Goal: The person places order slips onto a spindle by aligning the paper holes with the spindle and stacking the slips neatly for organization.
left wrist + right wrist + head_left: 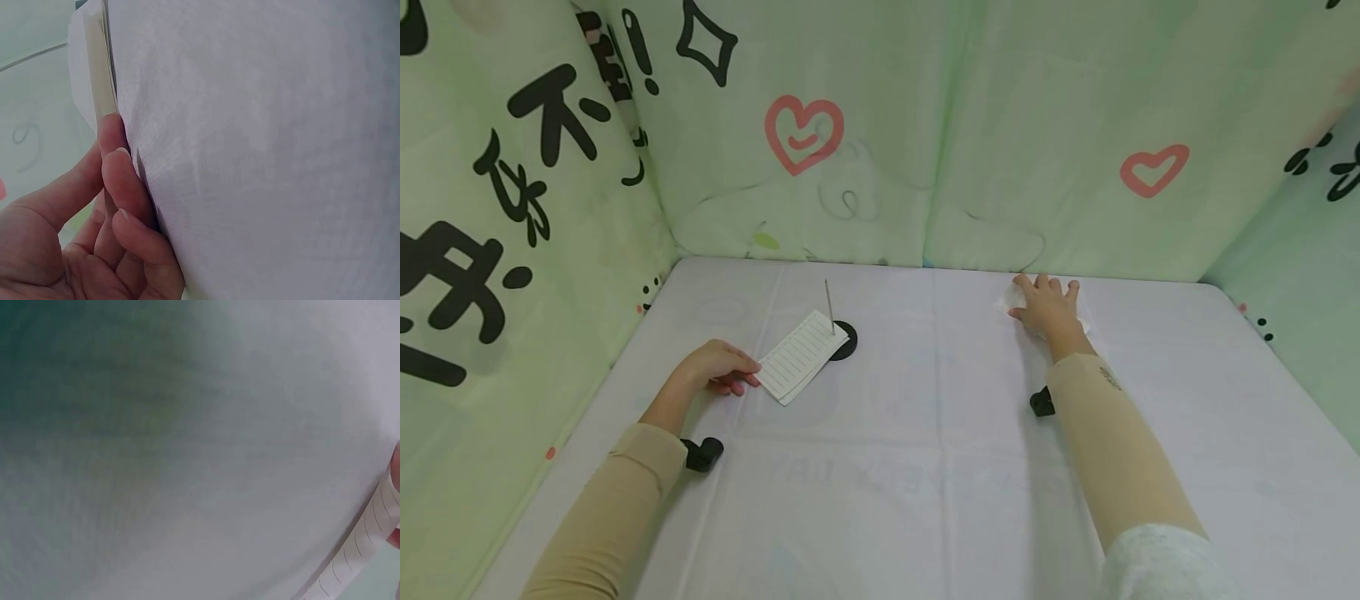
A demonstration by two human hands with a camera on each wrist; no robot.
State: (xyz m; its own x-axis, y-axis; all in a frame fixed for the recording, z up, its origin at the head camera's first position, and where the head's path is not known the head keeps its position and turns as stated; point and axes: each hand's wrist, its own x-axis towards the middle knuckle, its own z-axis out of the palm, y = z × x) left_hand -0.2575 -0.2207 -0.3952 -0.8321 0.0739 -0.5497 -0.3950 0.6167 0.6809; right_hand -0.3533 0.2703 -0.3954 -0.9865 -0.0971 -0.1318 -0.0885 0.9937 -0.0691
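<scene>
My left hand point(718, 365) pinches the near corner of a small stack of lined paper slips point(801, 357). In the left wrist view the stack point(100, 69) is seen edge-on, its end at the fingers. A thin upright spike rises through the far end of the slips from a round black base point(847, 343). At the back of the table my right hand point(1048, 310) rests palm down with spread fingers on white paper point(1011, 298), mostly covered by the hand. In the right wrist view lined paper point(350, 556) lies by fingertips cut off at the edge.
A white cloth point(865, 500) covers the table. Pale green curtains point(1000, 167) with dark writing and red hearts hang at its back and sides. Each wrist carries a small black camera mount point(702, 455).
</scene>
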